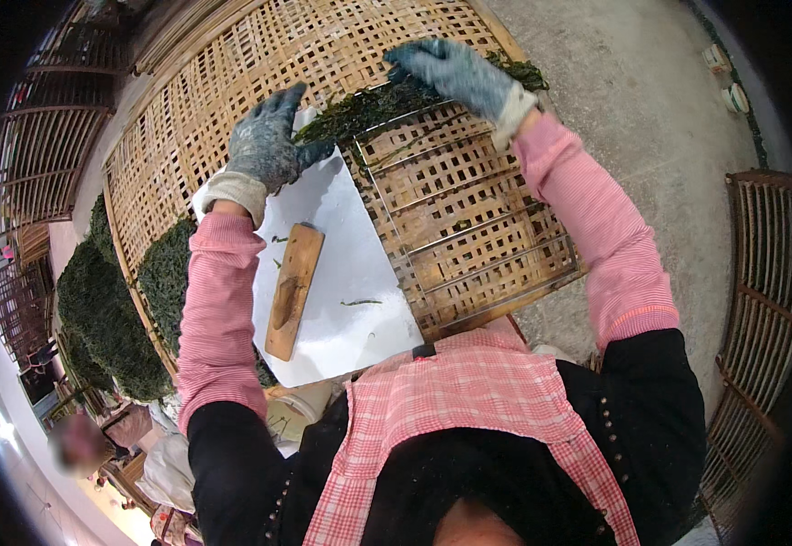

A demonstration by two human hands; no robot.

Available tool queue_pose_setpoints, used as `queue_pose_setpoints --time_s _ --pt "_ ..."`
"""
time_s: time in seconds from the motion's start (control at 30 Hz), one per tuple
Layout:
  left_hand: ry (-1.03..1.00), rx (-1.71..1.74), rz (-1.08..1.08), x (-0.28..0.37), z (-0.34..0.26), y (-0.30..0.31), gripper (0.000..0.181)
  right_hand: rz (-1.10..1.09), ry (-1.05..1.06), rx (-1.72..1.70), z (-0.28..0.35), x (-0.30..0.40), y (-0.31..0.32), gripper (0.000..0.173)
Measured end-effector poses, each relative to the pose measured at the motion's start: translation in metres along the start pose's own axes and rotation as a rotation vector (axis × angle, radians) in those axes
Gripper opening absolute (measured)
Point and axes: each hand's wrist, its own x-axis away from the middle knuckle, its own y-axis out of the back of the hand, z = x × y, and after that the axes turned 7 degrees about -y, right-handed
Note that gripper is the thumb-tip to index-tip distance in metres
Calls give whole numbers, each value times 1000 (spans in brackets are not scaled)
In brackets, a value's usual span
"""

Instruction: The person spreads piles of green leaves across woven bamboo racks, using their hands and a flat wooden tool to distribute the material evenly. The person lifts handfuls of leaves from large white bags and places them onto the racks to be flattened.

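My left hand (pixel 269 140), in a grey-blue coated work glove, is at the far end of a white board (pixel 351 266), fingers spread, beside the left end of a strip of dark green seaweed (pixel 385 106). My right hand (pixel 454 72), gloved alike and slightly blurred, rests over the right part of that strip; its fingertips partly hide what is under them. The seaweed lies along the far side of a thin metal wire frame (pixel 437 235) on a woven bamboo mat (pixel 232 65). A wooden block tool with a raised grip (pixel 293 293) lies on the white board, among a few seaweed scraps.
Large dark seaweed heaps (pixel 106 321) are at the left, with another pile (pixel 167 280) on the mat's left edge. Slatted racks (pixel 764 286) stand at the right and upper left. A pale bucket (pixel 297 409) is below the near edge. Another person (pixel 78 443) is at lower left.
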Motion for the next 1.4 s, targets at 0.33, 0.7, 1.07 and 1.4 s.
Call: queue_pose_setpoints --time_s 0.33,0.7,1.07,1.4 --pt "265 309 -122 -38 -40 -37 25 93 -370 101 45 -36 -70 34" --pt "-404 434 -218 -64 -51 86 24 12 -590 -169 -169 10 76 47" --pt "-284 -12 178 -59 -60 -3 21 -45 -145 44 -21 -44 29 32" --pt "-129 520 10 -59 -61 -33 27 358 -399 801 -29 1 87 58"
